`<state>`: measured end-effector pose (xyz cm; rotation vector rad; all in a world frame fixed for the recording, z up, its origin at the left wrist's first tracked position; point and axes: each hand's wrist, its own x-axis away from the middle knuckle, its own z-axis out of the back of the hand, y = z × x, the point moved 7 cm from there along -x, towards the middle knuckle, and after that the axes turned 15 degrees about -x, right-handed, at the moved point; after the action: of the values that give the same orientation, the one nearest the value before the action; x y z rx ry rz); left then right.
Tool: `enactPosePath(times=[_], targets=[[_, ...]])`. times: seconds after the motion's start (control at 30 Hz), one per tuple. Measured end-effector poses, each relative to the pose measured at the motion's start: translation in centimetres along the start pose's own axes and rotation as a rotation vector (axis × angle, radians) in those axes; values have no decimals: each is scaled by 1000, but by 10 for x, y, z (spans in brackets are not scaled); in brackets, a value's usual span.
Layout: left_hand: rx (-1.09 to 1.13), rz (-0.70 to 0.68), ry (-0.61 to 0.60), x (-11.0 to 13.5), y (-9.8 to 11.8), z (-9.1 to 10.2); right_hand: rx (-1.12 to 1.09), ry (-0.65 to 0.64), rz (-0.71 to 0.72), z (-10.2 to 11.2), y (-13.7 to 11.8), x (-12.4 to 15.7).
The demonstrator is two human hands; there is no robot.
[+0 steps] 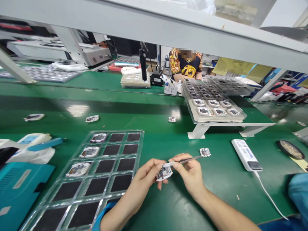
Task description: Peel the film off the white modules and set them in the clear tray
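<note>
My left hand [146, 175] is closed on the edge of a small white-framed circuit board module [164, 174], held above the green table. In my right hand [191, 175] are thin grey tweezers [193, 158], pinched between thumb and fingers. Their tip reaches the upper edge of the module, though the exact contact point is too small to make out. Just beyond my right hand a similar module [205, 152] lies on the table. To the left, a clear plastic tray [142, 141] with black-padded pockets holds three white modules in its left column, the nearest module [78, 169] beside an unfilled pocket.
Stacked trays of modules [218, 112] stand on a low green stand [261, 119]. A white cabled device [246, 155] and a round black dish [290, 149] lie right. A teal case [21, 192] sits left. Overhead runs a white beam [154, 29]; a person [186, 69] sits opposite.
</note>
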<state>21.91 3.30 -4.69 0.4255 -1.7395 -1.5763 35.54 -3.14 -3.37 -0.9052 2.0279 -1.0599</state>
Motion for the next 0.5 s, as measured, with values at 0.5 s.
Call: enactPosePath(times=[0.5], targets=[[15, -32, 30, -2, -1, 4, 399, -408, 617, -37, -53, 17]])
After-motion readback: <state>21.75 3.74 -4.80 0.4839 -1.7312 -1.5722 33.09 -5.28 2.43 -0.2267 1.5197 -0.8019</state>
